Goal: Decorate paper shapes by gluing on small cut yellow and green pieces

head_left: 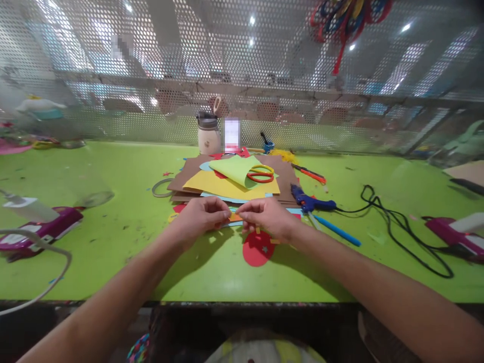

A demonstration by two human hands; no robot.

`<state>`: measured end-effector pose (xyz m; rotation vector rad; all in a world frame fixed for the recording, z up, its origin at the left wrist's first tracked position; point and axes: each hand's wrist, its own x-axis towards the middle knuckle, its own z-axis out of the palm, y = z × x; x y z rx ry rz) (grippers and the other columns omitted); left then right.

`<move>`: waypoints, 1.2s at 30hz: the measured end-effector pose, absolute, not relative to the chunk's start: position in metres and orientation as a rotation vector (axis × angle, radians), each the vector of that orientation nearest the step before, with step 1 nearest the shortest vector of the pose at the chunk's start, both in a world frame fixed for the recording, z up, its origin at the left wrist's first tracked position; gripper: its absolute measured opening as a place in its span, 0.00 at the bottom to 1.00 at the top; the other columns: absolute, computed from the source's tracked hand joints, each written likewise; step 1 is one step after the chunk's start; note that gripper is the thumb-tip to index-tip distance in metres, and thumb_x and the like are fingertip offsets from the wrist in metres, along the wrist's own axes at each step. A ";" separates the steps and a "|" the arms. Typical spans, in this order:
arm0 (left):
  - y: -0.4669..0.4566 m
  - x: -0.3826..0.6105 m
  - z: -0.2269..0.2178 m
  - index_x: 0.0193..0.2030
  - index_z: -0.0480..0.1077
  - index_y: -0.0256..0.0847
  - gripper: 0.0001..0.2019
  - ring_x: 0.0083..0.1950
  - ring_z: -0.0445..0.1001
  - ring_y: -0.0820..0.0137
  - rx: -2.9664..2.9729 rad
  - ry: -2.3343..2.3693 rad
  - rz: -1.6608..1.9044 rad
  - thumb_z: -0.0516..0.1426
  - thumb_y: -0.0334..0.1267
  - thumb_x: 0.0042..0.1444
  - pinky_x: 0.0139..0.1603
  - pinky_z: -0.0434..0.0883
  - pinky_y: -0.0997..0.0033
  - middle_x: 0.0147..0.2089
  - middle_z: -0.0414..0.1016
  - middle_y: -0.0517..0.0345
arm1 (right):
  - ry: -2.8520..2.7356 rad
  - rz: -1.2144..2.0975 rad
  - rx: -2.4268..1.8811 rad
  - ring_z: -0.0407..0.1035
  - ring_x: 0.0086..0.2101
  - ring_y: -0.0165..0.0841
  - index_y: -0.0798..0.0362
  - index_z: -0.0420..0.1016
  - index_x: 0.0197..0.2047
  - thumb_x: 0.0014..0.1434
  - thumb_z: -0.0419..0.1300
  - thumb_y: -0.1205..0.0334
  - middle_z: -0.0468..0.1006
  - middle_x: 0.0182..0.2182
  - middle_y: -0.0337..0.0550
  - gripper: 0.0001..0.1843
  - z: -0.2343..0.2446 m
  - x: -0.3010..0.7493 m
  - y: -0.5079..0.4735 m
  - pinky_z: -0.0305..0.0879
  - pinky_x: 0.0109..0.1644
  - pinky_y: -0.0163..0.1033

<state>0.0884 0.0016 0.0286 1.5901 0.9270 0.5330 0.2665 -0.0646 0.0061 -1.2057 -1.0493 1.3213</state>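
Note:
My left hand (202, 216) and my right hand (266, 217) meet above the green table (113, 237), both pinching a small orange paper strip (235, 217) between their fingertips. Just below them lies a red paper circle (256, 250) with small orange bits on it. Behind the hands sits a pile of coloured paper sheets (230, 185), brown, yellow and light green, with orange-handled scissors (260, 174) on top.
A blue glue gun (310, 201) with a black cord (401, 232) lies right of the pile, with a blue pen (338, 231). A tape roll (162, 188) sits left. Pink irons (45, 229) rest at both sides. A beige bottle (208, 133) stands by the perforated metal screen (151, 91).

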 end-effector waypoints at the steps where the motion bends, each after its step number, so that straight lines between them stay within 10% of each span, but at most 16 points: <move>1: 0.002 0.090 0.030 0.28 0.71 0.39 0.16 0.24 0.66 0.74 1.579 0.933 0.522 0.67 0.48 0.39 0.26 0.61 0.74 0.23 0.73 0.61 | -1.031 1.317 -1.207 0.69 0.17 0.25 0.57 0.80 0.29 0.46 0.71 0.68 0.76 0.14 0.34 0.05 0.007 0.272 -0.065 0.66 0.23 0.30; 16: 0.007 0.144 0.030 0.27 0.72 0.39 0.05 0.22 0.66 0.73 1.531 0.847 0.401 0.60 0.31 0.39 0.24 0.61 0.74 0.18 0.70 0.64 | -0.862 1.313 -1.155 0.69 0.18 0.25 0.57 0.79 0.32 0.42 0.76 0.60 0.79 0.20 0.36 0.15 -0.003 0.317 -0.069 0.75 0.29 0.35; 36: 0.016 0.141 0.006 0.27 0.73 0.35 0.11 0.24 0.66 0.76 1.278 0.783 0.417 0.68 0.38 0.41 0.26 0.61 0.76 0.21 0.73 0.61 | -0.828 1.334 -1.066 0.65 0.16 0.23 0.57 0.76 0.32 0.45 0.74 0.54 0.77 0.19 0.34 0.18 -0.003 0.305 -0.061 0.70 0.23 0.32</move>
